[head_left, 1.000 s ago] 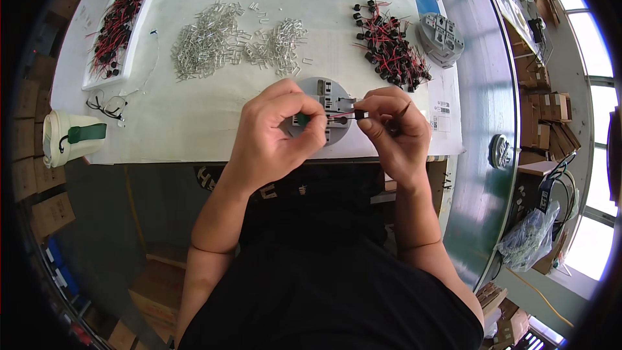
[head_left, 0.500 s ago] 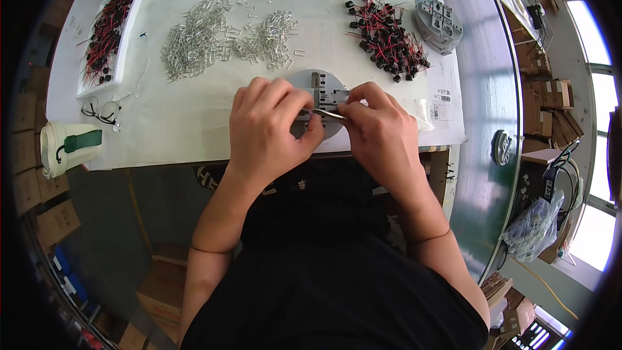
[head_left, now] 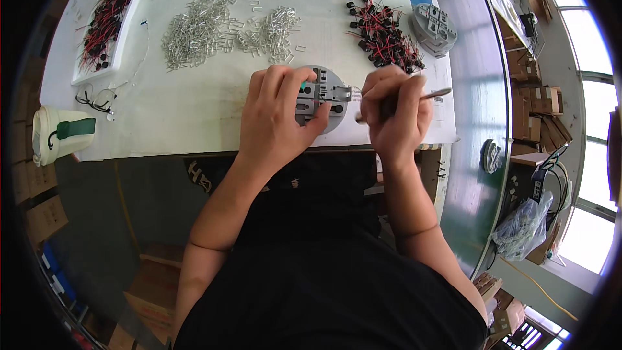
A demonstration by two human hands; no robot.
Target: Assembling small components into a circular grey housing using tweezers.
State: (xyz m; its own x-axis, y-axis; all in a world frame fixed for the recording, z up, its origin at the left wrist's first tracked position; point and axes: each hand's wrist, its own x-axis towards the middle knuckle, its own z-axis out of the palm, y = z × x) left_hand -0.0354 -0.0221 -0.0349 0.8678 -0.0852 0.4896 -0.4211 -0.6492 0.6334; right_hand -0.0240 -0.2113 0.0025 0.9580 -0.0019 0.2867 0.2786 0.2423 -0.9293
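Note:
A round grey plastic housing (head_left: pixel 332 81) with moulded slots and small parts lies near the table's front edge. My left hand (head_left: pixel 272 107) grips it, index finger at its far left side and thumb across its near part; the palm hides its left edge. Just to the right, my right hand (head_left: pixel 398 113) is closed round a slim metal tool (head_left: pixel 440 93), which looks like tweezers. One end sticks out to the right, the other shows below the fingers towards the housing. Motion slightly blurs this hand, and it is apart from the housing.
Loose clear U-shaped pieces (head_left: pixel 201 32) lie in heaps at left centre. Black buzzer-like parts with red wires (head_left: pixel 382 32) are piled at right, beside another grey housing (head_left: pixel 434 29). More wired parts fill a white tray (head_left: pixel 123 42). A cream-and-green container (head_left: pixel 61 135) stands at the left corner.
My right hand has moved right, away from the housing, and turned so the metal tool points outward. My left thumb and fingers have spread over the housing, uncovering more of it.

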